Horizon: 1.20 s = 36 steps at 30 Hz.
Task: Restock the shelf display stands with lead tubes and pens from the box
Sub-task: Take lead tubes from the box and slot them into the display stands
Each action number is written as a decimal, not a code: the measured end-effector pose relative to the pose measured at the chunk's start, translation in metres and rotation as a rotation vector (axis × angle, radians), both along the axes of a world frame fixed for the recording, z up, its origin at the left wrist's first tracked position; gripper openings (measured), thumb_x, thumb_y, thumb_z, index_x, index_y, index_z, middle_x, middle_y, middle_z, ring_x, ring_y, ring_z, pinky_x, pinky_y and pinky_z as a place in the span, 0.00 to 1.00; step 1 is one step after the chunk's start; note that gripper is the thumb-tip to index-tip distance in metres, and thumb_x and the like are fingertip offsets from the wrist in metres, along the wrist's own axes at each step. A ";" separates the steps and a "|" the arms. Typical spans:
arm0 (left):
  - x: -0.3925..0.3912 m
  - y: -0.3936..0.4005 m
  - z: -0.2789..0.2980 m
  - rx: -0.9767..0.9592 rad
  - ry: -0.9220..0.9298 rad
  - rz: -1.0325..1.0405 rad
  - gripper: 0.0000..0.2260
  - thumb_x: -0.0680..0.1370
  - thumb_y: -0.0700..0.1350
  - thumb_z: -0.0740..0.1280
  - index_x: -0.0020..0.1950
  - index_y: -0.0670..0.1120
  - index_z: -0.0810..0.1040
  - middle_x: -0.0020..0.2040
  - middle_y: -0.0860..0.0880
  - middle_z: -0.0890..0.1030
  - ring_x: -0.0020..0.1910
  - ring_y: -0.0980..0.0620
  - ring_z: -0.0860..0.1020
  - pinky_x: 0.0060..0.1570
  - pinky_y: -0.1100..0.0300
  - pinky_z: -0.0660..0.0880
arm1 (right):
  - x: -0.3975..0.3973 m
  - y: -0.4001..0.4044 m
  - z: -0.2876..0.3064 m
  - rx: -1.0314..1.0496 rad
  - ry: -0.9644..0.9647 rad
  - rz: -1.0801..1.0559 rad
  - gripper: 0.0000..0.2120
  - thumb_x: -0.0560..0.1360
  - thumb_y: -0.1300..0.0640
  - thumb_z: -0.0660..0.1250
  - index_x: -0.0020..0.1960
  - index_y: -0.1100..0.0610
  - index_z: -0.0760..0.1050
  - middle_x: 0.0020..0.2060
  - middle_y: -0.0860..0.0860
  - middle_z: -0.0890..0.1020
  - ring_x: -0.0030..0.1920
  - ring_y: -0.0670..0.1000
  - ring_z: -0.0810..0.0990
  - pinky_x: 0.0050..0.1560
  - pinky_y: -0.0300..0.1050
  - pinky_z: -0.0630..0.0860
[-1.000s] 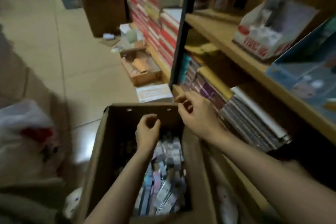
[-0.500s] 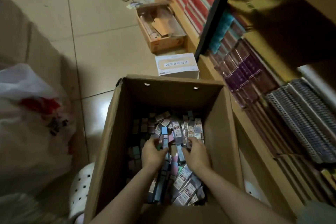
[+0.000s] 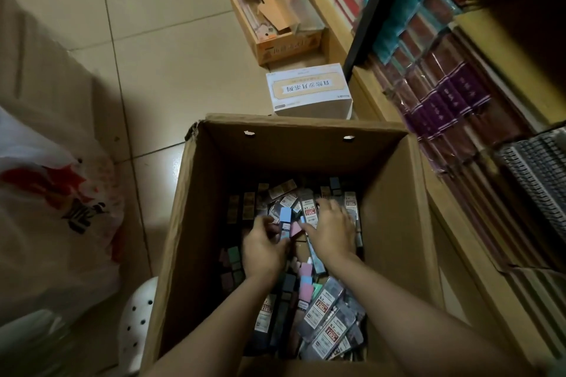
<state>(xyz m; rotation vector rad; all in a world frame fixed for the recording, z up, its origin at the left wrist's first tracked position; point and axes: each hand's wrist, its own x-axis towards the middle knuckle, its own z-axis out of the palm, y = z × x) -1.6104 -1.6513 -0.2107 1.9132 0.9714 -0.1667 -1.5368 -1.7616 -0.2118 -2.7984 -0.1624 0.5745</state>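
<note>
A large open cardboard box stands on the floor, holding several loose lead tubes in clear labelled packs with coloured caps. Both my hands are deep inside it. My left hand grips a blue-capped lead tube that stands up from the pile, with a pink-capped one beside it. My right hand lies palm down on the pile just to the right, fingers spread over the tubes and thumb reaching toward the pink cap. No pens or display stands can be made out.
A white labelled carton and an open brown box sit beyond the big box. Shelves on the right hold purple books and spiral notebooks. A white plastic bag and a white perforated shoe lie at left.
Both hands dropped from the box's rim into the tubes and the view tilted down. My left hand has lifted a blue-capped tube upright; my right hand slid forward over the pile.
</note>
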 end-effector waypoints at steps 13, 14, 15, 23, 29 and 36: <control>-0.003 -0.007 0.017 -0.360 -0.040 0.201 0.09 0.80 0.41 0.65 0.60 0.43 0.74 0.52 0.41 0.81 0.49 0.44 0.80 0.50 0.46 0.79 | -0.037 -0.014 0.022 0.698 0.325 -0.561 0.12 0.75 0.58 0.73 0.56 0.57 0.76 0.46 0.51 0.83 0.43 0.47 0.82 0.39 0.38 0.75; -0.004 -0.010 0.020 -0.475 -0.039 0.235 0.09 0.80 0.40 0.64 0.61 0.42 0.74 0.52 0.40 0.81 0.48 0.44 0.80 0.46 0.48 0.80 | -0.042 -0.015 0.026 0.760 0.344 -0.560 0.13 0.74 0.59 0.73 0.57 0.56 0.75 0.46 0.52 0.84 0.43 0.49 0.82 0.39 0.37 0.76; -0.007 -0.012 0.024 -0.582 -0.051 0.254 0.10 0.81 0.40 0.64 0.61 0.41 0.74 0.51 0.41 0.81 0.45 0.46 0.80 0.40 0.53 0.80 | -0.048 -0.017 0.029 0.789 0.351 -0.547 0.14 0.74 0.59 0.73 0.58 0.54 0.74 0.46 0.53 0.84 0.44 0.51 0.83 0.39 0.38 0.77; -0.019 -0.009 0.044 -0.702 -0.128 0.227 0.11 0.77 0.39 0.69 0.54 0.32 0.75 0.44 0.38 0.79 0.38 0.45 0.77 0.33 0.58 0.73 | -0.063 -0.025 0.043 0.824 0.387 -0.397 0.18 0.74 0.58 0.74 0.63 0.56 0.76 0.49 0.47 0.80 0.48 0.43 0.82 0.44 0.34 0.79; -0.020 0.004 0.041 -0.727 -0.095 0.310 0.03 0.78 0.38 0.67 0.51 0.40 0.79 0.43 0.44 0.86 0.38 0.50 0.84 0.29 0.60 0.78 | -0.051 -0.034 0.032 0.198 0.052 -0.290 0.24 0.80 0.48 0.62 0.75 0.48 0.64 0.76 0.53 0.58 0.76 0.54 0.58 0.74 0.51 0.60; -0.016 0.010 0.032 -0.689 -0.066 0.351 0.01 0.78 0.39 0.68 0.49 0.41 0.78 0.40 0.46 0.85 0.39 0.48 0.84 0.34 0.56 0.80 | -0.049 -0.027 0.009 0.205 0.030 -0.467 0.29 0.78 0.64 0.67 0.75 0.53 0.62 0.71 0.53 0.65 0.70 0.55 0.68 0.67 0.46 0.69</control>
